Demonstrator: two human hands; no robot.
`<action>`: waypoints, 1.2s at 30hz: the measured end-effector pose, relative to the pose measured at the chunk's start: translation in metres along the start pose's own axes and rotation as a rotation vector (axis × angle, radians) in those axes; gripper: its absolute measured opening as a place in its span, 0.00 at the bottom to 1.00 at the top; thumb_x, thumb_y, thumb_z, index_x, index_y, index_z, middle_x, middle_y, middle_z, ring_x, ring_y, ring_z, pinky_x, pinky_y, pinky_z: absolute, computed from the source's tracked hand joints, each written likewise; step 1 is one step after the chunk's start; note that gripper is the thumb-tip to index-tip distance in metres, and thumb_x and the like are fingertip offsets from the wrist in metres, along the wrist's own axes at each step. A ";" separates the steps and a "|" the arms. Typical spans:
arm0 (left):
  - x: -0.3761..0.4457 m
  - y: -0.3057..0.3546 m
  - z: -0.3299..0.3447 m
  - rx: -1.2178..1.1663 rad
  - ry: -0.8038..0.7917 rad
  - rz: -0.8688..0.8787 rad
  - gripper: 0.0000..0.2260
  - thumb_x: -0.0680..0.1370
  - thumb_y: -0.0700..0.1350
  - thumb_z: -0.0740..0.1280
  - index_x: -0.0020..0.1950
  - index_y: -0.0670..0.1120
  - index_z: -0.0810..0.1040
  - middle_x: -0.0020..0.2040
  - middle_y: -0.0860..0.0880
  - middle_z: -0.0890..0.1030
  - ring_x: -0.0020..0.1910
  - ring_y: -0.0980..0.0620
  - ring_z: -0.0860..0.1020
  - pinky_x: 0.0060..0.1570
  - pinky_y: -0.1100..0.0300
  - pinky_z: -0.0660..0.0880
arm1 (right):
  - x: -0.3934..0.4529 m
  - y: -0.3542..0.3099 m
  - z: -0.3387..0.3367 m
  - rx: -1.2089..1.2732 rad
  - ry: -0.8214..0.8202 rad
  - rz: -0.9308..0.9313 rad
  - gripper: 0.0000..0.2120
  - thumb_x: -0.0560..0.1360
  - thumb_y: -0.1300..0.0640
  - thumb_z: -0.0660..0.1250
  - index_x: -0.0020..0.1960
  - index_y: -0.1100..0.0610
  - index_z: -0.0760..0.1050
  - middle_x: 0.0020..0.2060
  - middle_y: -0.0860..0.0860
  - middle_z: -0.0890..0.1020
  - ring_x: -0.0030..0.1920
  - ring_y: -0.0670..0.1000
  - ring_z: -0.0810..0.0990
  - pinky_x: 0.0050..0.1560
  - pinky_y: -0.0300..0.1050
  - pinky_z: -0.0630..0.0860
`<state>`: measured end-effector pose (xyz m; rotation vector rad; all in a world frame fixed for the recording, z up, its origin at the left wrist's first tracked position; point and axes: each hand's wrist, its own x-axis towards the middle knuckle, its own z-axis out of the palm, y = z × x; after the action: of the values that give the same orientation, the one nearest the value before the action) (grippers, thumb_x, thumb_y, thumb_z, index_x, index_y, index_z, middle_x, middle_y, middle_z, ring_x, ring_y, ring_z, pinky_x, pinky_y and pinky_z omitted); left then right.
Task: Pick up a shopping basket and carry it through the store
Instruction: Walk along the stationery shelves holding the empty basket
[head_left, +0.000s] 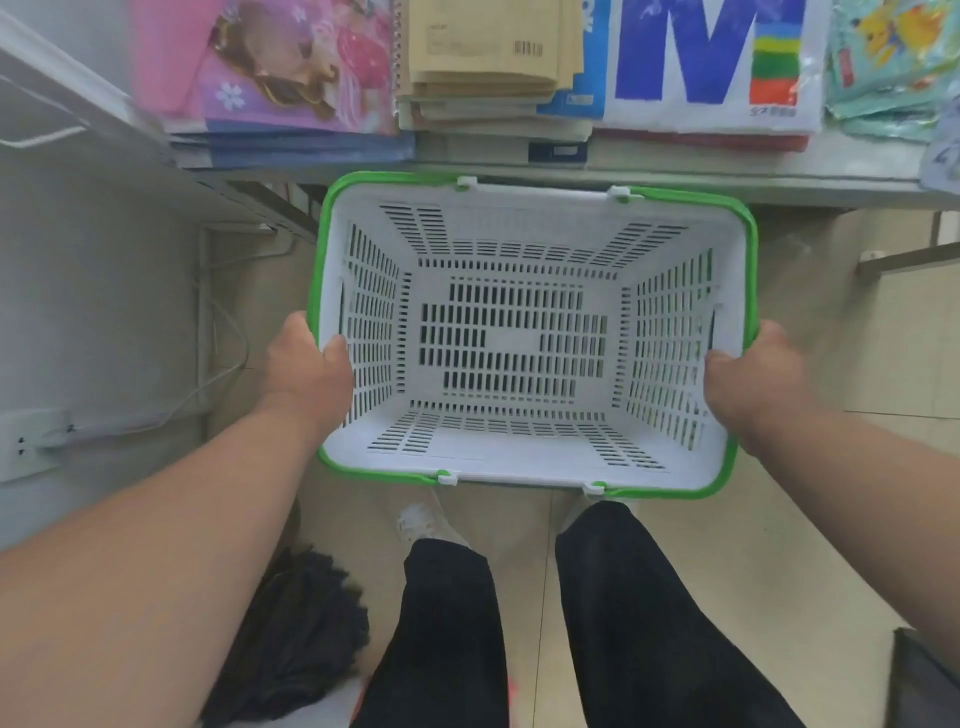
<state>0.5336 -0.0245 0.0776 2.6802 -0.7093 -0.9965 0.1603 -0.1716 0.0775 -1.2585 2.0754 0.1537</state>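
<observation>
Wall socket (21, 446): low on the grey wall at far left; a white plug and cable run from it.
Dark bundle (301, 618): black, frilled, lying on the tiled floor (810, 545) beside the person's left leg; what it is cannot be told.
Left hand (306, 371): closed over the left rim of the shopping basket; thumb lies inside against the slotted wall, the other fingers are curled under the outer edge and hidden.
Shopping basket (524, 470): white slotted plastic with a green rim; empty; held level in the air between both hands, in front of the legs and just below the shelf edge; its green handles are folded down along the rim.
Legs: in black trousers (623, 623), standing below the basket; a pale shoe (421, 522) shows under the near rim.
Shelf (779, 189): runs across the top; stacked with pink picture books (291, 67), brown notebooks (483, 57), a white pack with a large blue letter (711, 52), and pale green packs at far right.
Right hand (753, 371): closed over the right rim of the basket; thumb on the inside wall, remaining fingers wrapped outside and out of sight.
</observation>
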 end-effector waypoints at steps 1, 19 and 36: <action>0.005 -0.003 0.007 0.010 -0.006 -0.007 0.09 0.86 0.45 0.62 0.64 0.44 0.73 0.54 0.46 0.76 0.49 0.43 0.75 0.48 0.53 0.68 | 0.005 0.003 0.007 -0.009 0.004 0.002 0.14 0.81 0.57 0.64 0.65 0.58 0.69 0.53 0.57 0.78 0.49 0.60 0.78 0.51 0.55 0.79; 0.079 -0.056 0.098 0.180 -0.091 -0.032 0.20 0.79 0.41 0.72 0.68 0.38 0.71 0.59 0.41 0.77 0.54 0.41 0.77 0.50 0.52 0.72 | 0.073 0.048 0.122 -0.197 0.076 -0.122 0.16 0.78 0.57 0.64 0.63 0.63 0.69 0.61 0.63 0.72 0.60 0.66 0.73 0.61 0.55 0.71; 0.034 -0.065 0.028 -0.251 -0.121 -0.237 0.15 0.77 0.33 0.72 0.61 0.45 0.82 0.55 0.43 0.84 0.51 0.41 0.83 0.52 0.52 0.79 | 0.013 -0.002 0.060 0.166 -0.089 0.027 0.16 0.78 0.67 0.66 0.62 0.52 0.79 0.42 0.48 0.80 0.38 0.50 0.79 0.45 0.47 0.77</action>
<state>0.5623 0.0146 0.0154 2.5387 -0.2660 -1.2231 0.1886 -0.1562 0.0247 -1.1042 1.9861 0.0480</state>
